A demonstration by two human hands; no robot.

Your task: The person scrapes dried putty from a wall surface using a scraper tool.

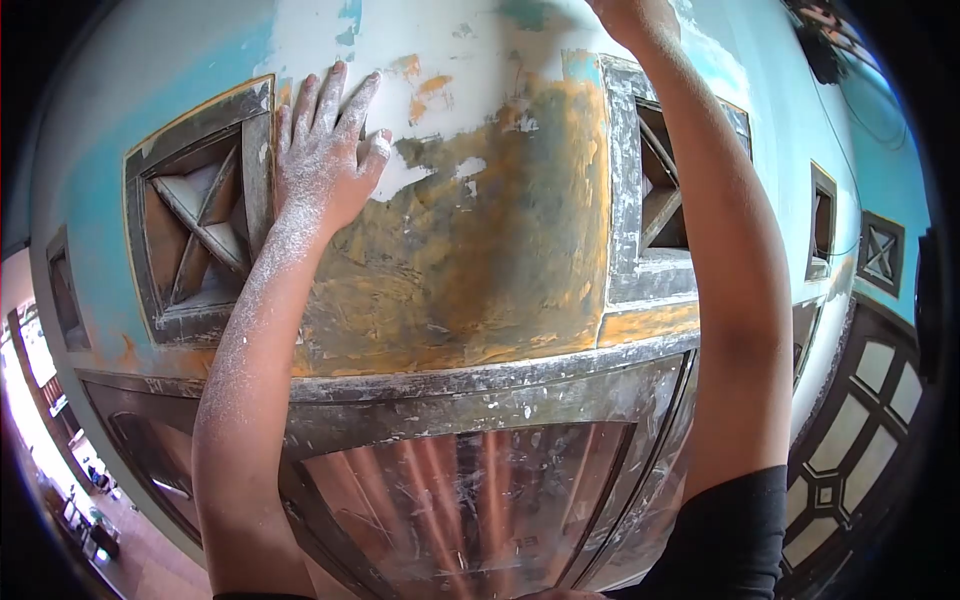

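My left hand point(328, 150), dusted with white powder, lies against the wall with its fingers spread. It rests at the right edge of a wooden vent frame point(258, 150) with crossed slats. My right hand point(637, 18) reaches up to the top edge of the view, where its fingers are cut off; what it holds, if anything, is hidden. Between my arms the wall point(450, 250) shows a rough brown and orange patch. White coating point(450, 40) covers the part above it, with traces of turquoise paint.
A second wooden vent point(655, 190) sits partly behind my right forearm. Below runs a dusty wooden ledge point(480, 378) over a glass pane point(470, 500) with reddish curtains behind it. At far right stand a panelled door point(850, 430) and hanging cables point(840, 125).
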